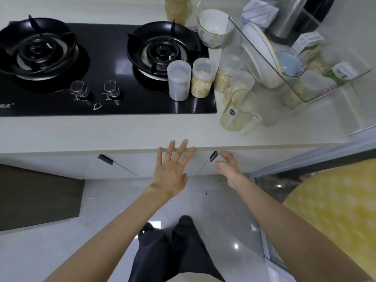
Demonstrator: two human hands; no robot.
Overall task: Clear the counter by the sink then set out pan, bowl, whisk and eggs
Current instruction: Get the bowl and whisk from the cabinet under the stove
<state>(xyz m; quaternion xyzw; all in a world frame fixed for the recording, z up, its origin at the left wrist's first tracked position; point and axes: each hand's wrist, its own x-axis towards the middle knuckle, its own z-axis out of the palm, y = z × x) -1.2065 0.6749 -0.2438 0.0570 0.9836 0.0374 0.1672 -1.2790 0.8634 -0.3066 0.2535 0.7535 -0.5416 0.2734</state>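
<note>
My left hand [172,165] is spread flat with straight fingers, its fingertips at the front edge of the pale counter [122,133]. My right hand [227,166] hovers beside the dark handle [213,156] of the right cabinet door, fingers loosely bent and holding nothing. A white bowl [213,27] stands at the back of the counter beside the hob. White plates and a blue bowl [290,63] lean in a clear rack [301,92]. No pan, whisk or eggs are in view.
A black two-burner gas hob [101,64] fills the left counter. Two plastic jars [190,80] stand on its right edge, more jars [230,74] and a glass jug [238,110] beside it. A steel kettle [291,17] sits far right. A second cabinet handle [105,159] lies left.
</note>
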